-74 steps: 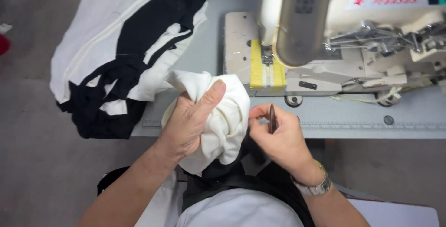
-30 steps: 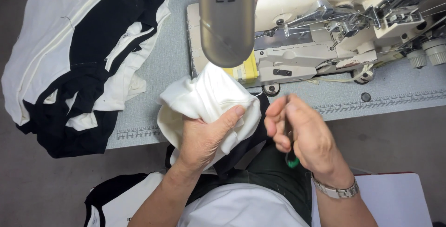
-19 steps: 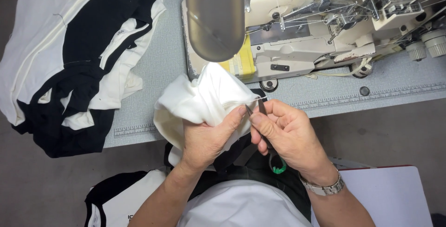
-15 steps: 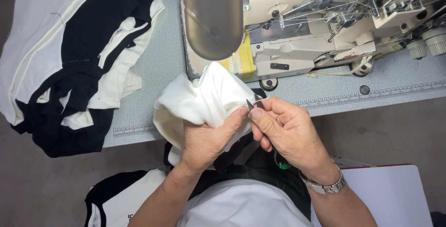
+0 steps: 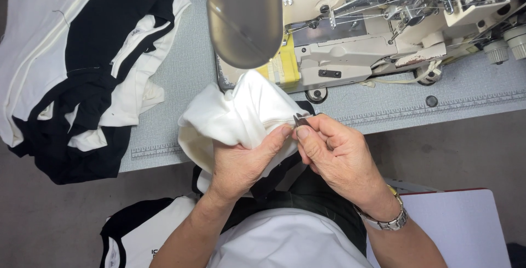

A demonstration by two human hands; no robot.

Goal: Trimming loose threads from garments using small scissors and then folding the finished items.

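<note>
The white garment is bunching up in the left hand, its grip closing tight on the cloth. The right hand is pinching small snips against the fabric's edge.

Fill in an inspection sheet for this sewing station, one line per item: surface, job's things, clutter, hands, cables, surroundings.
Surface: grey table with a ruler strip along its front edge.
Job's things: bunched white garment; small metal snips at its seam.
Clutter: pile of black-and-white garments on the table's left end.
Hands: left hand grips the white garment; right hand pinches the snips.
Cables: nothing seen; only threads on the sewing machine.
Surroundings: grey floor; white board at lower right.
</note>
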